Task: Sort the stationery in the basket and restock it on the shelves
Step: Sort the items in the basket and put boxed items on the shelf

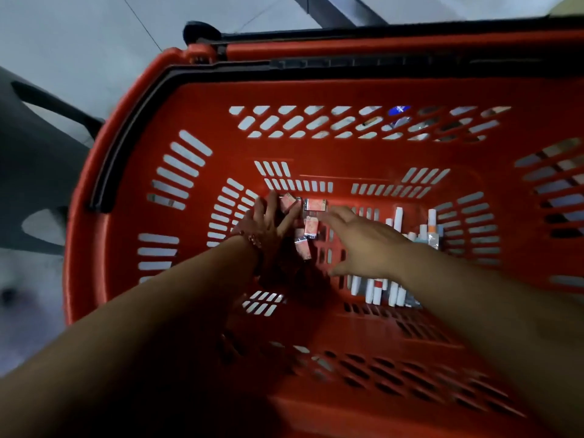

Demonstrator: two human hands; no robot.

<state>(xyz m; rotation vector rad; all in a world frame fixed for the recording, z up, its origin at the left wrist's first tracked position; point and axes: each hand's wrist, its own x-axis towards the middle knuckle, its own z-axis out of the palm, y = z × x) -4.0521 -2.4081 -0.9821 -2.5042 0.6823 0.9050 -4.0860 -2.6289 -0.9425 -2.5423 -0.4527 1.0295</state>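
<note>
I look down into a red plastic basket [316, 90] with slotted walls. On its floor lie several small pink-and-white wrapped packets [311, 224] in a loose cluster. My left hand [268, 227], with a bracelet at the wrist, reaches in with fingers straight and spread beside the packets' left edge. My right hand [360, 245] hovers flat, fingers extended toward the packets from the right. White tube-shaped items [398, 219] lie at the right, partly under my right forearm, with more white tubes [377, 290] below the hand.
A black handle bar [347, 63] runs along the basket's far rim. A dark grey plastic object [34, 159] stands to the left on a pale tiled floor [79, 33]. Packaged goods show through the slots at the far right wall.
</note>
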